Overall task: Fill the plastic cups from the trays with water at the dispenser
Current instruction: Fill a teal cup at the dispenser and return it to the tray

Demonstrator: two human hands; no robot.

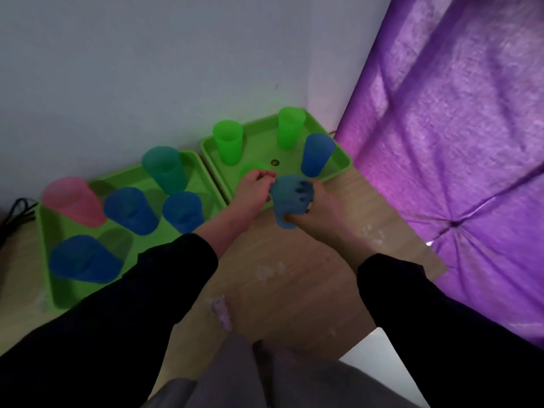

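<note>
Plastic cups stand in two green trays set side by side against the wall [147,69]. The left tray [67,290] carries a pink cup [73,201], three blue cups [129,210] and, on its far side, a teal cup [164,169]. The right tray [262,136] carries two green cups [228,145] on its far side, a low green cup [250,169] and a blue cup [318,154] at its right. The left hand [256,187] reaches over this tray with fingers curled above the low green cup; I cannot tell whether they pinch anything. The right hand [318,207] grips a light-blue cup [287,198] at the tray's near edge, fingers wrapped round it. Purple cloth [456,142] hangs on the right.
</note>
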